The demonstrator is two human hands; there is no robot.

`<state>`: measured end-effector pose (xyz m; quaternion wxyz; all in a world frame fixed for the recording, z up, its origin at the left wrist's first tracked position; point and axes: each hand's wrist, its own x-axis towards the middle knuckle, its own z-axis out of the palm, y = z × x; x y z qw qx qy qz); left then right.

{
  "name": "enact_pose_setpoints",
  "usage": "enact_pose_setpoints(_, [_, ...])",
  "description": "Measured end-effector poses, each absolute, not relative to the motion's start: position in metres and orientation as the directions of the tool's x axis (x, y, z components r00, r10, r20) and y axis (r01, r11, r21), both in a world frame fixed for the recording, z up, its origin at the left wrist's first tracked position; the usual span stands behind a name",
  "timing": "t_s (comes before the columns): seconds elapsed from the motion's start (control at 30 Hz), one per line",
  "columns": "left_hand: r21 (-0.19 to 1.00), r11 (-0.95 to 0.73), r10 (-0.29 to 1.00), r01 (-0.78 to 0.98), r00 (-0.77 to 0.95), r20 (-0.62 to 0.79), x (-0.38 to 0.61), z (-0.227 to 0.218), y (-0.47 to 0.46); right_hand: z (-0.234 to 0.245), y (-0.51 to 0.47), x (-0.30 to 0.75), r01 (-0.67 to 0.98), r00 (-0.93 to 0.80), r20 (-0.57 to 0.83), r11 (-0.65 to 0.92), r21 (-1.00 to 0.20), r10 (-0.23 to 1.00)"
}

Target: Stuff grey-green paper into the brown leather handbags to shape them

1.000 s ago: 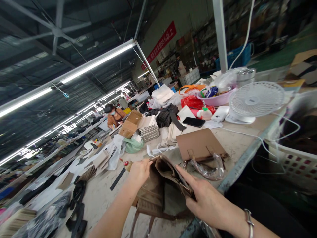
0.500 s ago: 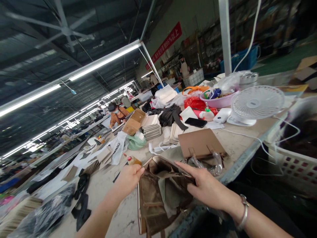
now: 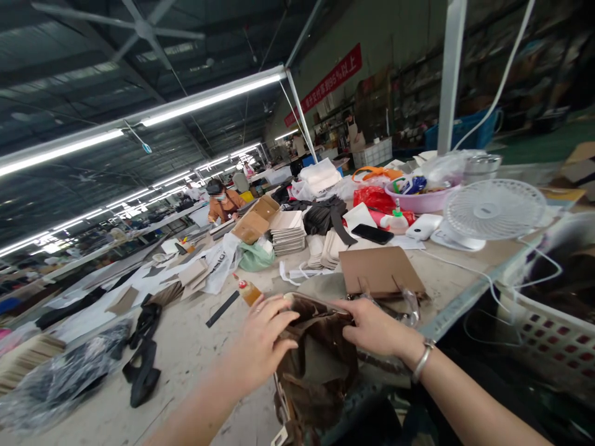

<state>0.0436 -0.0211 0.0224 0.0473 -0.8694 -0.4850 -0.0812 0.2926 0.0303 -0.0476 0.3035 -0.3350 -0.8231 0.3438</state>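
A brown leather bag (image 3: 316, 371) hangs over the near edge of the work table (image 3: 195, 359), its mouth gaping toward me. My left hand (image 3: 263, 341) grips the left rim of the bag's mouth, fingers curled over it. My right hand (image 3: 374, 328), a metal bangle at the wrist, clutches the right rim with the fingers folded in. A flat brown bag (image 3: 379, 272) with wrapped handles lies just behind them.
A white desk fan (image 3: 493, 210) stands at the right with its cable trailing. Near it lie a black phone (image 3: 372, 234), a pink basin (image 3: 421, 201), stacked panels (image 3: 288, 232), a cardboard box (image 3: 253, 223) and black straps (image 3: 142, 365). A seated person (image 3: 223, 203) works farther back.
My left hand moved right and closed over the bag's rim. Both hands drew together, and the bag's mouth bunched up and slid lower over the table edge.
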Motion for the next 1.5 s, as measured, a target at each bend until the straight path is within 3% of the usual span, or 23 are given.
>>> enact_pose_setpoints(0.17, [0.004,-0.614,0.779,0.789,0.606,0.162,0.061,0.006,0.002,-0.053,0.027,0.289,0.511,-0.508,0.359,0.609,-0.607,0.783])
enact_pose_setpoints(0.27, [0.019,-0.651,0.756,0.759,0.646,0.109,0.059,0.002,0.012,-0.059,0.019,0.288,0.562,-0.469,0.488,0.675,-0.478,0.736])
enact_pose_setpoints(0.4, [0.11,-0.669,0.741,0.735,0.65,0.17,0.05,0.004,0.009,-0.064,0.012,0.283,0.566,-0.505,0.564,0.744,-0.355,0.653])
enact_pose_setpoints(0.7, [0.266,-0.698,0.716,0.665,0.652,0.248,0.043,0.009,0.017,-0.06,0.016,0.276,0.447,-0.547,0.513,0.749,-0.489,0.662])
enact_pose_setpoints(0.8, [0.176,-0.686,0.724,0.706,0.638,0.264,0.047,0.011,0.022,-0.059,0.017,0.276,0.429,-0.564,0.498,0.749,-0.505,0.659])
enact_pose_setpoints(1.0, [-0.099,-0.716,0.679,0.691,0.723,0.13,0.061,0.013,0.027,-0.058,0.017,0.278,0.409,-0.58,0.484,0.748,-0.523,0.655])
enact_pose_setpoints(1.1, [-0.049,-0.756,0.652,0.653,0.758,0.041,0.061,0.012,0.029,-0.061,0.018,0.284,0.404,-0.561,0.473,0.724,-0.559,0.679])
enact_pose_setpoints(1.2, [0.051,-0.671,0.736,0.74,0.673,-0.079,0.057,0.012,0.029,-0.068,0.021,0.288,0.37,-0.525,0.507,0.72,-0.587,0.684])
enact_pose_setpoints(1.33, [-0.041,-0.49,0.857,0.871,0.473,-0.204,0.059,0.013,0.033,-0.073,0.025,0.288,0.319,-0.521,0.555,0.751,-0.578,0.648])
enact_pose_setpoints(1.5, [-0.127,-0.448,0.875,0.885,0.405,-0.265,0.079,0.016,0.038,-0.072,0.025,0.287,0.328,-0.545,0.53,0.747,-0.579,0.65])
